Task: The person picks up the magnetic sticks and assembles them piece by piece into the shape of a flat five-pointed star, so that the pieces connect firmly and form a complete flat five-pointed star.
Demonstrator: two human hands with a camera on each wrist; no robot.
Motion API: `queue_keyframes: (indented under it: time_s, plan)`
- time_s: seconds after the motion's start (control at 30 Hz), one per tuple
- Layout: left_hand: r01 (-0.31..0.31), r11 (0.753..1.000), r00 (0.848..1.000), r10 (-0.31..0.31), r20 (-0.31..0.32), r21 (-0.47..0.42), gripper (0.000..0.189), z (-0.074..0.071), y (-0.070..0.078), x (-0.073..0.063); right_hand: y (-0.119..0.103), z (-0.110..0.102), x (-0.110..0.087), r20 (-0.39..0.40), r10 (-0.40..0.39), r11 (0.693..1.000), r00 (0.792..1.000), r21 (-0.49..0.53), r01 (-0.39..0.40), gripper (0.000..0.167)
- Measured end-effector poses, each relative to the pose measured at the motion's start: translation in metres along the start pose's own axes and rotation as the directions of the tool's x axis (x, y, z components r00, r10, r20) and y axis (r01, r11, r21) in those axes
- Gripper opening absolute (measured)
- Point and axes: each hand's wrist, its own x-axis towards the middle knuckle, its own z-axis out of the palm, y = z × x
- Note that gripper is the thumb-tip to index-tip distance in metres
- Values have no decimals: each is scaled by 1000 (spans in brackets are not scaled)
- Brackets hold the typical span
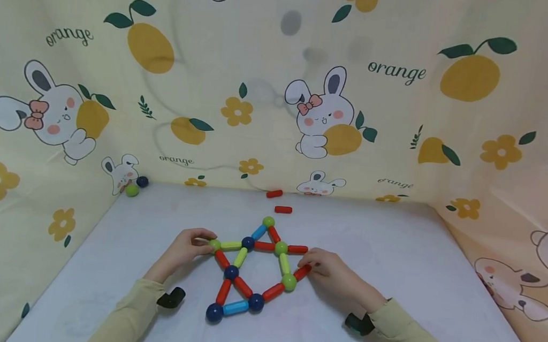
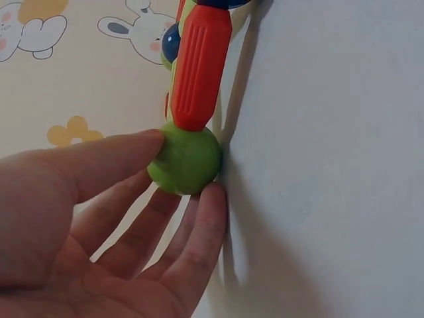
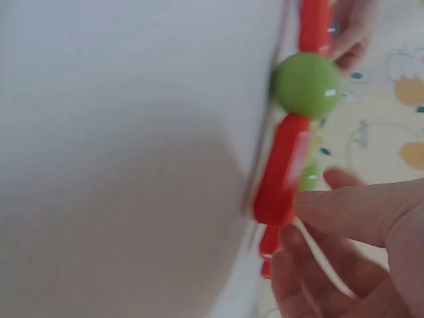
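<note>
A star-like frame of balls and magnetic-looking rods lies on the white table, with navy balls (image 1: 256, 303), green balls (image 1: 281, 248) and red, blue and yellow-green rods. At its left corner my left hand (image 1: 189, 247) holds a green ball (image 2: 185, 159) between thumb and fingertips; a red rod (image 2: 201, 66) runs from that ball. On the other side, my right hand (image 1: 326, 269) pinches the outer end of a red rod (image 3: 283, 169), whose inner end meets a green ball (image 3: 307, 86). Just above that hand, another red rod (image 1: 298, 249) sticks out rightward from the frame.
Two loose red rods (image 1: 283, 210) lie behind the frame, near the back edge. A green ball (image 1: 132, 190) and a navy ball (image 1: 142, 181) sit in the far left corner. Patterned cloth (image 1: 236, 162) walls the table at the back and sides.
</note>
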Motion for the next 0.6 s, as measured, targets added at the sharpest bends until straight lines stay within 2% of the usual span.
queue_keyframes:
  time_s: [0.07,0.13,0.17,0.23,0.33,0.4,0.47,0.6]
  plan:
    - [5,1000,1000,-5,19,12,30,-2,2,1,-5,-3,-6,-39,18,1000,999,17,-18,28]
    - [7,1000,999,-8,38,29,29,-3,5,3,-11,-5,-13,-42,58,996,997,75,-55,23]
    - [9,999,999,-10,45,42,29,-4,6,4,-14,-6,-17,-20,79,989,997,124,-76,20]
    - [12,998,998,-16,54,68,30,-5,9,7,-19,-5,-24,77,124,963,989,232,-138,17]
    - [13,994,997,-21,74,110,33,-4,13,11,-24,0,-30,272,165,883,948,388,-265,25]
    - [9,993,996,-19,86,114,35,-3,16,13,-27,6,-31,366,168,825,915,456,-333,32]
    - [1,994,994,-12,105,109,36,-1,19,14,-30,11,-31,411,165,765,896,520,-379,37]
    - [4,997,993,-13,118,78,40,0,23,13,-35,19,-26,421,189,677,887,599,-428,43]
